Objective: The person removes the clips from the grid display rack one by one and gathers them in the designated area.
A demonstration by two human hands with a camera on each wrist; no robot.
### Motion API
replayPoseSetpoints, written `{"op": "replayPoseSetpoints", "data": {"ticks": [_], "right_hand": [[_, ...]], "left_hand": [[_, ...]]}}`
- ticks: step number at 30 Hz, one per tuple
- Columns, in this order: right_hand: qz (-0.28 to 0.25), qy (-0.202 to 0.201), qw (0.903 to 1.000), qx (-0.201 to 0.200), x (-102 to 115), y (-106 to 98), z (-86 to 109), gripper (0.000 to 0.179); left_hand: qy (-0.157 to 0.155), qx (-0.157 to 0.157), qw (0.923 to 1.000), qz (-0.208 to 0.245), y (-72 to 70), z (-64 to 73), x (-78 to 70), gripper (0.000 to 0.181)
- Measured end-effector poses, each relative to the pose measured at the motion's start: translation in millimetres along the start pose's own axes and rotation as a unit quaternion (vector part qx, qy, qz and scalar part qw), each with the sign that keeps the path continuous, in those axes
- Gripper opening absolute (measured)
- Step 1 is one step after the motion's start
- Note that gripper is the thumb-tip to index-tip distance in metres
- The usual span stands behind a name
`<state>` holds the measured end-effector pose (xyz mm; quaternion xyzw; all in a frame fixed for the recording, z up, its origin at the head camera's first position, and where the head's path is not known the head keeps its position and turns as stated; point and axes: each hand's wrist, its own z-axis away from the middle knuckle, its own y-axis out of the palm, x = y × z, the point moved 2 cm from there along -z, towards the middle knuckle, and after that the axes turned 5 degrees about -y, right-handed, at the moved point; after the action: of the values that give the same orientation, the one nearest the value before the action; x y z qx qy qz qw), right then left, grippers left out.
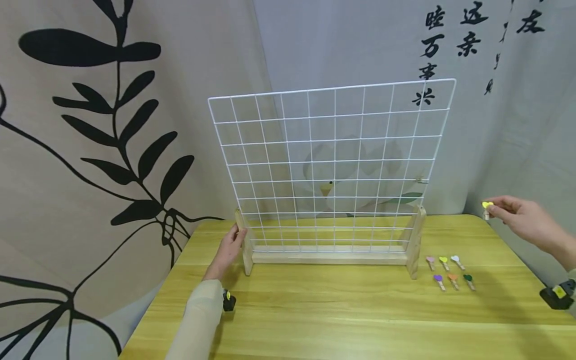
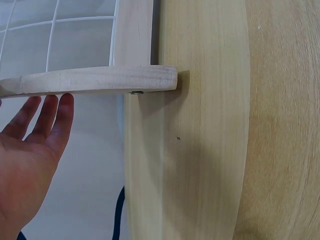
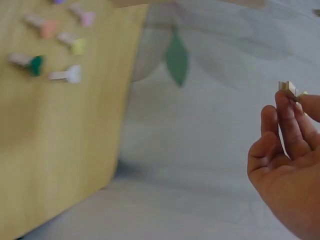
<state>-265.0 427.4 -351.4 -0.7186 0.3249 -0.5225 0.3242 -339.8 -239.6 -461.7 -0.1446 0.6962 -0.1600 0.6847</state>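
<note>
My right hand (image 1: 524, 217) pinches a small wooden clothespin with a yellow heart (image 1: 487, 206) between thumb and fingers, held up beyond the table's right side. In the right wrist view its pale wooden end (image 3: 286, 88) sticks out past the fingertips. My left hand (image 1: 230, 247) touches the wooden left foot (image 1: 245, 250) of a stand. Its fingers (image 2: 62, 117) reach out fairly straight to the foot's outer face in the left wrist view. A white wire grid (image 1: 335, 161) stands upright in this stand, leaning slightly.
Several heart clothespins lie in two rows right of the stand: pink (image 1: 430, 261), yellow (image 1: 444, 261), white (image 1: 456, 260), purple (image 1: 438, 280), orange (image 1: 452, 279) and green (image 1: 469, 280). A patterned curtain (image 1: 225, 45) hangs behind the wooden table (image 1: 333, 310).
</note>
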Motion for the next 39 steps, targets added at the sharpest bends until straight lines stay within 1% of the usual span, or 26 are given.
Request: {"op": "replayPoseSetpoints", "data": {"ticks": [5, 10, 12, 16, 19, 22, 25, 29, 32, 39], "right_hand": [[-0.019, -0.001, 0.9996, 0.019, -25.7, 20.1, 17.4, 0.037], [-0.026, 0.01, 0.997, 0.073, -43.6, 39.0, 33.3, 0.037], [-0.028, 0.018, 0.9947, 0.098, -49.8, 45.9, 38.8, 0.039], [-0.047, 0.039, 0.9891, 0.134, -63.6, 57.6, 49.0, 0.038], [-0.073, 0.059, 0.9836, 0.154, -73.6, 64.7, 54.7, 0.038], [-0.09, 0.069, 0.9789, 0.17, -82.4, 70.6, 58.2, 0.036], [-0.102, 0.086, 0.9749, 0.178, -90.9, 75.7, 59.9, 0.034], [-0.113, 0.088, 0.9726, 0.183, -97.0, 80.4, 60.5, 0.035], [-0.112, 0.074, 0.9744, 0.181, -98.4, 82.8, 61.1, 0.033], [-0.08, 0.071, 0.9801, 0.167, -104.1, 87.6, 61.3, 0.028]], "left_hand": [[-0.008, 0.006, 0.9999, -0.004, 0.3, -1.1, 1.4, 0.069], [-0.009, 0.006, 0.9999, -0.003, 0.3, -3.0, 3.5, 0.07], [-0.005, 0.004, 1.0, -0.005, -0.1, -3.5, 3.3, 0.069], [-0.002, 0.002, 1.0, -0.008, -0.6, -3.5, 2.4, 0.066], [-0.006, 0.003, 0.9999, -0.009, -0.5, -3.5, 2.5, 0.065], [-0.006, 0.006, 0.9999, -0.01, -0.1, -3.2, 2.7, 0.065], [-0.006, 0.007, 0.9999, -0.008, -0.2, -2.6, 2.6, 0.064], [-0.005, 0.006, 1.0, -0.003, -1.0, -2.2, 2.3, 0.063], [-0.003, 0.003, 1.0, -0.001, -1.2, -2.0, 2.2, 0.063], [-0.005, 0.012, 0.9999, 0.008, -0.3, -1.1, 2.3, 0.064]]}}
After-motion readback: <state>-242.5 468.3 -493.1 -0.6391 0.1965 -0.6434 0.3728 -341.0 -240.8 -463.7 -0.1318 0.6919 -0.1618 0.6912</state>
